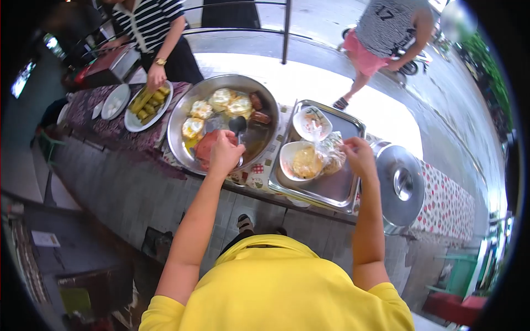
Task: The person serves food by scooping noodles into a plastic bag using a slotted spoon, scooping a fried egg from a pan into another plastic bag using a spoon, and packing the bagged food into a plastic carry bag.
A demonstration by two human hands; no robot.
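Note:
Over the near part of a large round metal pan (175, 140), my left hand (225, 151) is closed on the handle of a dark spoon (238, 124). Under that hand lie reddish slices (207, 147); fried eggs (222, 99) and brown pieces (260, 117) lie farther back in the pan. To the right, my right hand (359, 156) pinches the edge of a clear plastic bag (331, 150) with food inside. The bag rests against a white bowl (287, 160) on a metal tray (345, 124). A second white bowl (312, 122) stands behind.
A large lidded pot (400, 190) stands right of the tray. At left are an oval plate of green wrapped items (148, 105) and a small white bowl (115, 102). A person in stripes (152, 33) reaches to that plate; another person (381, 33) is beyond the table.

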